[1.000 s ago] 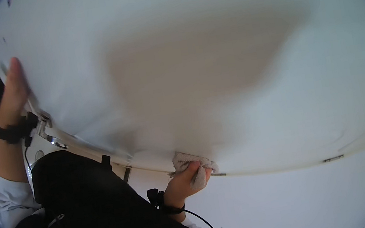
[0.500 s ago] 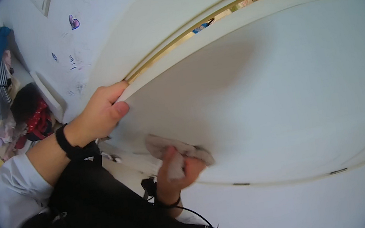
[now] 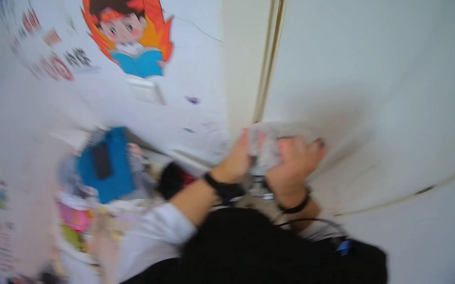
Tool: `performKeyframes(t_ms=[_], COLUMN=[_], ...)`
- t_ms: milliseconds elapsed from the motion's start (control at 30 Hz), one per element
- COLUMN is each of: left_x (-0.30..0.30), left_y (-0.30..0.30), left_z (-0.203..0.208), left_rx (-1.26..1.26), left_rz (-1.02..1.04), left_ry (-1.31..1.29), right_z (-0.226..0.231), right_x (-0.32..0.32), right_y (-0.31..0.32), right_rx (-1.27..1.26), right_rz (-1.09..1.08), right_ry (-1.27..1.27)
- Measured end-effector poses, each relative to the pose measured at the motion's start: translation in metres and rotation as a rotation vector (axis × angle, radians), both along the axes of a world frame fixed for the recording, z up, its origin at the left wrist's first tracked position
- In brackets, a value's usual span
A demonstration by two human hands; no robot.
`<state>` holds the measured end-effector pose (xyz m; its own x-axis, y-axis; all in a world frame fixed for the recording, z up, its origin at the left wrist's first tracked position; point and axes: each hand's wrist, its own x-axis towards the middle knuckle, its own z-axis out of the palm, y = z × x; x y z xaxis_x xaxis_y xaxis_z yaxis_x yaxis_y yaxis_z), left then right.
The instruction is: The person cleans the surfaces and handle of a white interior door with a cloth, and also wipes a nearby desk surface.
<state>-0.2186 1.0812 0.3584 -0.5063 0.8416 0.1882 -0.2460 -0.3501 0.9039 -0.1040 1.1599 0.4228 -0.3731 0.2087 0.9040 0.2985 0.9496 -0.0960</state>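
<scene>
A pale grey cloth is bunched against the left edge of a white door. My right hand is closed on the cloth's right part, its fingers pressing toward the door. My left hand is at the cloth's left end, right beside the door edge. Its fingers are closed and blurred, and bits of them show around the cloth. Below the hands, between the wrists, there is a small shiny metal piece, too smeared to name.
The door frame runs up the left of the door. On the white wall are a cartoon sticker and a light switch. A heap of clothes with a blue piece lies at the left. A dark cable hangs near my right wrist.
The view has swung left, and the door now stands more upright in it. My left hand has left its grip on the bare door edge and met the cloth, which my right hand brought up there.
</scene>
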Motion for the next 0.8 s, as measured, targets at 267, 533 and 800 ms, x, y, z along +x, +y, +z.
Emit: performKeyframes(t_ms=[267,533,800], left_x=[-0.005,-0.008,0.004], left_y=[0.017,0.034,0.040], left_z=[-0.014,-0.025,-0.020], left_rx=[-0.052,0.088,0.163], left_rz=[0.003,0.536,0.701], left_ry=[0.382,0.055,-0.016], right_z=[0.015,-0.050,-0.065], right_x=[0.005,0.061,0.181], right_y=[0.035,0.087,0.199], right_rx=[0.042,0.159,0.214], right_rz=[0.195,0.433,0.504], right_ry=[0.201,0.004,-0.117])
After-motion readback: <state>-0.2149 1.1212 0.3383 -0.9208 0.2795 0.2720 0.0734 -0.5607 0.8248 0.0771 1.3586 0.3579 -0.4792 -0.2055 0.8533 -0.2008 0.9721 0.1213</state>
